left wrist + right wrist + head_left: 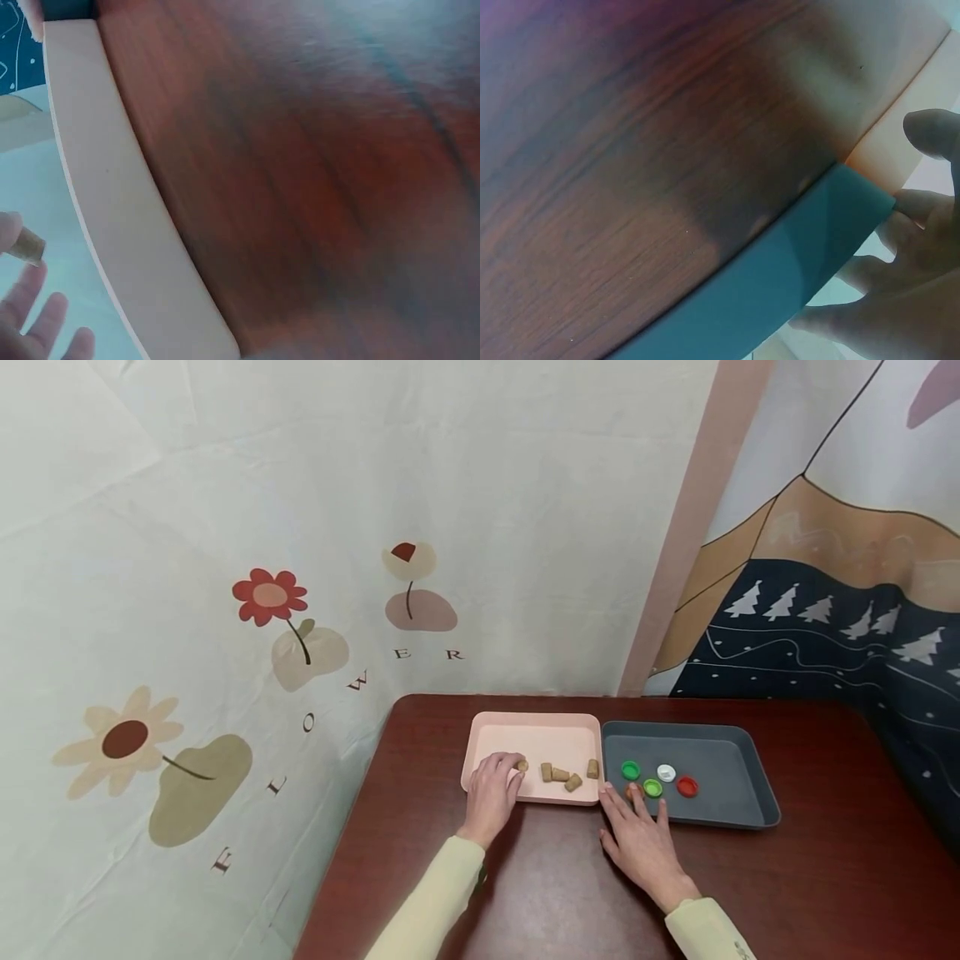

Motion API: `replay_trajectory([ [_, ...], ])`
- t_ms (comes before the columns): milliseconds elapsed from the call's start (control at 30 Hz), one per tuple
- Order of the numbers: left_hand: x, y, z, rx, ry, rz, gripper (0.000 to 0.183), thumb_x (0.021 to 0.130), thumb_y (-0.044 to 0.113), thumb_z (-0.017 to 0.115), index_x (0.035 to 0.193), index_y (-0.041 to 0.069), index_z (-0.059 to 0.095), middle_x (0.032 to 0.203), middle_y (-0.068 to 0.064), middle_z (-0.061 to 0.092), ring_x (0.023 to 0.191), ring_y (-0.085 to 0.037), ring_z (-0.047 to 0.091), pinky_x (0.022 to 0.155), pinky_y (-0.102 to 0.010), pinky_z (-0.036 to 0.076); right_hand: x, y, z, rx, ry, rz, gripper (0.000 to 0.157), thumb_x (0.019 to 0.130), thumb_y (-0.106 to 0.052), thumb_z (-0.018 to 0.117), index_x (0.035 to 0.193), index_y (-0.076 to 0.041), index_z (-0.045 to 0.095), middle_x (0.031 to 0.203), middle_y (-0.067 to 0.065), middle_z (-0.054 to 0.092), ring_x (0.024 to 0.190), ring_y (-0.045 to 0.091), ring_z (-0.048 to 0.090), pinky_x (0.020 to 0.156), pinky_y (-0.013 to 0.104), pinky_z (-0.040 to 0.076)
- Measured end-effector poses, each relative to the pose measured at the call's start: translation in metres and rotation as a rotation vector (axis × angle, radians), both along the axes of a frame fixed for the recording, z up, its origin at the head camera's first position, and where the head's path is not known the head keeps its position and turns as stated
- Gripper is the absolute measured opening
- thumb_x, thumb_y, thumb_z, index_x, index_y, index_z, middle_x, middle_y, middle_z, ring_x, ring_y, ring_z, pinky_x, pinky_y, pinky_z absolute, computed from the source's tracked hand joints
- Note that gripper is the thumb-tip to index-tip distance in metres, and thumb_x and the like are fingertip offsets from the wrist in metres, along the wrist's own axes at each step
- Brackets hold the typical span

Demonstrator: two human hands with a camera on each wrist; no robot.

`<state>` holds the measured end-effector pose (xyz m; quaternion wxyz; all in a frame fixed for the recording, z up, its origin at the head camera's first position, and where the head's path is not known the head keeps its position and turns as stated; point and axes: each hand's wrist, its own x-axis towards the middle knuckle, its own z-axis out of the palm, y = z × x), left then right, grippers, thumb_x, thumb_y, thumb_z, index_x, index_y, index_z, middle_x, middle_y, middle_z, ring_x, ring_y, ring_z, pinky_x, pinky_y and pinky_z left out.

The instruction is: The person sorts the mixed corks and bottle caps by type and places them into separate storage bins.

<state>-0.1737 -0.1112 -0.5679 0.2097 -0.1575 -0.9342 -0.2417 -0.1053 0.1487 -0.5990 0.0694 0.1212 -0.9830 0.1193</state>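
Over the left part of the pink tray (pixel 547 720), my left hand (pixel 489 797) pinches a cork (pixel 522 766) between thumb and finger. The left wrist view shows this cork (pixel 28 247) at the fingertips, the other fingers spread apart. Several more corks (pixel 573 782) lie in the tray's right half. My right hand (pixel 645 847) reaches over the near left corner of the dark grey tray (pixel 738 777), fingers spread. Its fingers partly cover an orange cap. Beside them are a light green cap (pixel 652 788), a green cap (pixel 630 770), a white cap (pixel 666 772) and a red cap (pixel 687 787).
Both trays stand side by side toward the back of a dark reddish wooden table (pixel 555 885). A pale printed cloth (pixel 525 527) with flowers and letters hangs behind and to the left. Another cloth (pixel 810 627) with trees and hills hangs at the right.
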Motion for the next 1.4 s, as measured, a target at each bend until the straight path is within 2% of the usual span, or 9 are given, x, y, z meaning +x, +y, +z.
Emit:
replay_trajectory([
  [333, -0.016, 0.010, -0.002, -0.025, -0.116, 0.091, 0.024, 0.089, 0.015, 0.079, 0.111, 0.019, 0.071, 0.105, -0.007, 0.069, 0.097, -0.029, 0.067, 0.078, -0.048, 0.052, 0.002, 0.000, -0.002, -0.016, 0.022, -0.001, 0.074, 0.087, -0.029, 0.082, 0.151, -0.008, 0.054, 0.154, 0.011, 0.053, 0.146, 0.044, 0.040, 0.106, 0.080, 0.025],
  [500, -0.022, 0.016, -0.004, -0.081, -0.188, 0.113, 0.023, 0.090, 0.018, 0.079, 0.112, 0.019, 0.072, 0.101, -0.006, 0.067, 0.094, -0.029, 0.066, 0.077, -0.047, 0.052, 0.002, -0.001, -0.001, -0.018, 0.022, -0.004, 0.074, 0.086, -0.029, 0.083, 0.151, -0.008, 0.054, 0.154, 0.011, 0.053, 0.145, 0.044, 0.040, 0.107, 0.080, 0.025],
  [867, -0.030, 0.028, -0.009, -0.225, -0.286, 0.143, 0.022, 0.092, 0.028, 0.076, 0.112, 0.021, 0.073, 0.096, -0.005, 0.066, 0.089, -0.028, 0.066, 0.078, -0.047, 0.052, 0.001, 0.000, -0.001, -0.010, -0.002, -0.008, 0.077, 0.086, -0.029, 0.083, 0.153, -0.008, 0.052, 0.155, 0.010, 0.052, 0.147, 0.043, 0.038, 0.108, 0.079, 0.023],
  [1133, -0.033, 0.033, -0.014, -0.276, -0.333, 0.173, 0.022, 0.092, 0.030, 0.077, 0.112, 0.021, 0.073, 0.098, -0.006, 0.069, 0.093, -0.029, 0.067, 0.083, -0.049, 0.050, 0.001, -0.001, -0.001, -0.011, -0.006, -0.011, 0.077, 0.086, -0.030, 0.082, 0.153, -0.008, 0.052, 0.155, 0.010, 0.052, 0.147, 0.043, 0.038, 0.108, 0.080, 0.023],
  [1400, -0.034, 0.033, -0.017, -0.287, -0.312, 0.178, 0.024, 0.089, 0.031, 0.080, 0.111, 0.020, 0.074, 0.094, -0.005, 0.070, 0.091, -0.029, 0.068, 0.083, -0.049, 0.048, 0.001, -0.001, 0.000, -0.009, -0.007, -0.011, 0.076, 0.086, -0.029, 0.082, 0.153, -0.008, 0.052, 0.156, 0.010, 0.051, 0.148, 0.043, 0.037, 0.108, 0.080, 0.024],
])
